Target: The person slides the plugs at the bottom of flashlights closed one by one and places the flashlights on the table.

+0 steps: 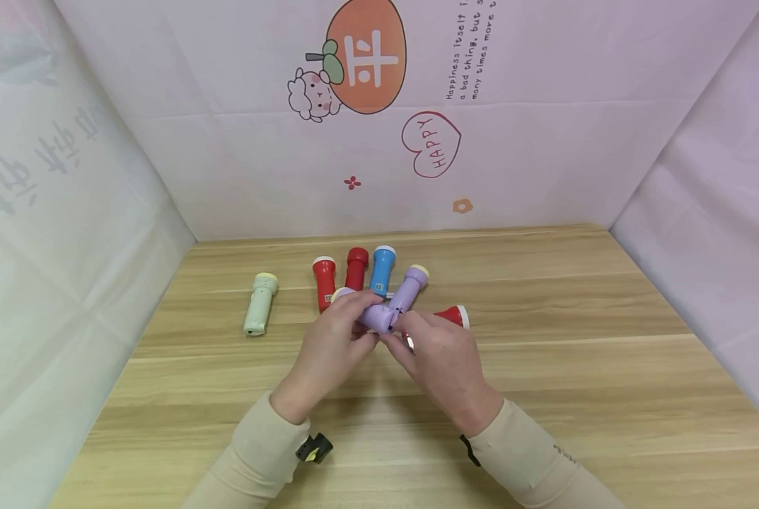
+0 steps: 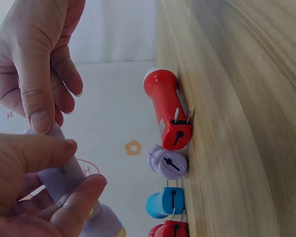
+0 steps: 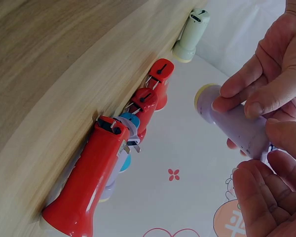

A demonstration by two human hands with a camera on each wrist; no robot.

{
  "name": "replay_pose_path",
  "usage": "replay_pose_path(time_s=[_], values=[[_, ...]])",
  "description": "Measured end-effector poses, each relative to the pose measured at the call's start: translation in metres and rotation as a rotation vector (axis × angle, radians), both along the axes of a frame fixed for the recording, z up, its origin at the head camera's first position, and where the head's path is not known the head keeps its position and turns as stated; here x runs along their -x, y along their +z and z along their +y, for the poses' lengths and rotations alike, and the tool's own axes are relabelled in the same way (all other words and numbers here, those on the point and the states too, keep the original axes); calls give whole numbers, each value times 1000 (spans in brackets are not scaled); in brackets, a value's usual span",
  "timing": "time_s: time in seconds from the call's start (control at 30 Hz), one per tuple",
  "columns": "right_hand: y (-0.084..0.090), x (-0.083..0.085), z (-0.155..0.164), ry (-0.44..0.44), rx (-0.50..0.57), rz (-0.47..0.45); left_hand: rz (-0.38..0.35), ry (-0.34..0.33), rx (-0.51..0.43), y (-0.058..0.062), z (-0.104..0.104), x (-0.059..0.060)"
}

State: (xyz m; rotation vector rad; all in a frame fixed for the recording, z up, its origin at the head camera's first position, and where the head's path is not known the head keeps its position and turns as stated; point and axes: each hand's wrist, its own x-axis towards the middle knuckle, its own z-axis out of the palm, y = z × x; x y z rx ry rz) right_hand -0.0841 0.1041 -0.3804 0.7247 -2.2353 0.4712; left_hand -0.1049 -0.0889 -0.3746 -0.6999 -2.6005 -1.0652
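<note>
The held purple flashlight [image 3: 240, 127] looks smooth plastic, the tabletop [image 1: 557, 353] wood.

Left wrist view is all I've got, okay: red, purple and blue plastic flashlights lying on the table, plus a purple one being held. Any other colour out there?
Observer: Yes, a pale green cylindrical plastic flashlight lies alone on the wooden table, left of the held purple cylindrical plastic flashlight.

Operator: How many red ones altogether?

Observer: Three; the head view shows two shiny red flared-head flashlights left of the blue flared-head flashlight, and a third red flashlight at the right.

Operator: What colour is the blue one's front rim?

Observer: The head view shows a white rim on its far end.
</note>
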Motion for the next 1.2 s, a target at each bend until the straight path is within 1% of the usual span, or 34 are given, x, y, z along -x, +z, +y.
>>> replay_pose_path(time_s=[0.23,0.33,0.53,0.6,0.67,0.77,0.9,1.0,1.2], values=[[1,-1,0,8,-9,-30,-63,-43,-97,0,-4,1],[1,-2,-1,19,-2,-41,-100,-30,-136,2,-5,1],[1,-3,-2,41,7,-42,-220,11,-220,2,-7,1],[1,-3,-2,42,3,-46,-226,18,-236,1,-8,2],[1,-3,-1,36,-2,-49,-214,27,-239,0,-9,3],[1,-4,-2,31,-1,-54,-206,56,-244,-2,-12,5],[1,-4,-2,28,1,-80,-241,91,-272,-6,-16,8],[1,-4,-1,26,0,-92,-266,104,-285,-8,-19,10],[-1,-2,2,36,13,-66,-304,129,-267,-11,-28,13]])
